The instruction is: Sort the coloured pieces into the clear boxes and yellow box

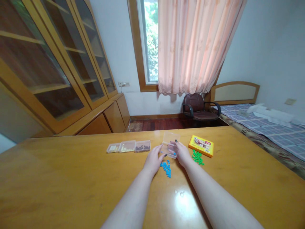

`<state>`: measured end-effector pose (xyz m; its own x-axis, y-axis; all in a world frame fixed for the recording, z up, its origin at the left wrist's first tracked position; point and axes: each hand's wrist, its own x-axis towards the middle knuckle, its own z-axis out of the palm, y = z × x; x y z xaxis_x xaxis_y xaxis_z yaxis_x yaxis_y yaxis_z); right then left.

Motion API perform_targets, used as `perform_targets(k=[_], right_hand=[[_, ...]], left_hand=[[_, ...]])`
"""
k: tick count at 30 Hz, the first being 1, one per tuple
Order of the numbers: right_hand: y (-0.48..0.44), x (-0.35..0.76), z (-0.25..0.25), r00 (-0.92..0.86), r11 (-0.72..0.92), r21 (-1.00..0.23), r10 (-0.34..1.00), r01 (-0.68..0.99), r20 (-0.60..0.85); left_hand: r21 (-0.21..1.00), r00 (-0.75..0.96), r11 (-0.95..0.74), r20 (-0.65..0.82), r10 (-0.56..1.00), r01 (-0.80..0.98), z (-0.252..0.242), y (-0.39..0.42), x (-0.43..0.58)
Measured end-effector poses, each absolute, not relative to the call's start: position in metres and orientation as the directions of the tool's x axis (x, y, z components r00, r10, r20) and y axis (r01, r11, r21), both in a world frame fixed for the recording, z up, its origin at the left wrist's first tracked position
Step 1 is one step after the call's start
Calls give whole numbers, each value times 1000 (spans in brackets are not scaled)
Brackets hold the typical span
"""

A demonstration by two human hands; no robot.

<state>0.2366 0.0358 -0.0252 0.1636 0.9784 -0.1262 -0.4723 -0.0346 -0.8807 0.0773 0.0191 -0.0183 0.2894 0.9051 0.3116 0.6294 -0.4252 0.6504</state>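
Observation:
Between my two hands is a clear plastic box (169, 152), its transparent lid (172, 136) raised at the far side. A few blue pieces show inside it. My left hand (154, 156) grips the box's left side, thumb toward the near edge. On the other side my right hand (182, 152) has its fingers wrapped around the box's right edge. Just below the box lies a loose pile of small blue pieces (166, 169) on the table. A heap of small green pieces (197, 157) lies to the right of my right hand.
A yellow box (201, 145) with printed pictures lies behind the green pieces. Left of my hands stand clear boxes in a row: one with dark pieces (142, 148), two with pale pieces (127, 147). Beyond the wooden table (71, 184) are an armchair (200, 108) and a bed (269, 127).

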Motion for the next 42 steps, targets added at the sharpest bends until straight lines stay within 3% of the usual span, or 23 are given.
perform_targets(k=[7,11,13,17,24,32,37,42], right_hand=[[38,247,-22,290,-24,-922,946,-386,-145],[39,250,-20,323,-29,-904,929,-427,-182],[39,249,-20,326,-23,-907,929,-422,-175],[38,244,-22,326,-14,-924,934,-382,-149],[38,241,-25,327,2,-928,936,-372,-129],[40,242,-28,318,-2,-941,941,-338,-117],[38,240,-26,303,4,-957,949,-291,-88],[30,232,-23,83,-11,-961,996,-275,-36]], left_hand=[[632,193,-271,191,962,726,-12,18,67],[401,186,-177,16,982,899,-4,9,65],[274,153,-147,-2,988,950,-2,2,70],[169,151,-146,-15,988,975,-4,-7,84],[163,247,-240,-26,969,957,-7,-6,88],[142,213,-203,-61,975,969,-9,0,88],[237,153,-167,77,985,957,-1,3,83],[378,116,-223,285,952,899,10,1,79]])
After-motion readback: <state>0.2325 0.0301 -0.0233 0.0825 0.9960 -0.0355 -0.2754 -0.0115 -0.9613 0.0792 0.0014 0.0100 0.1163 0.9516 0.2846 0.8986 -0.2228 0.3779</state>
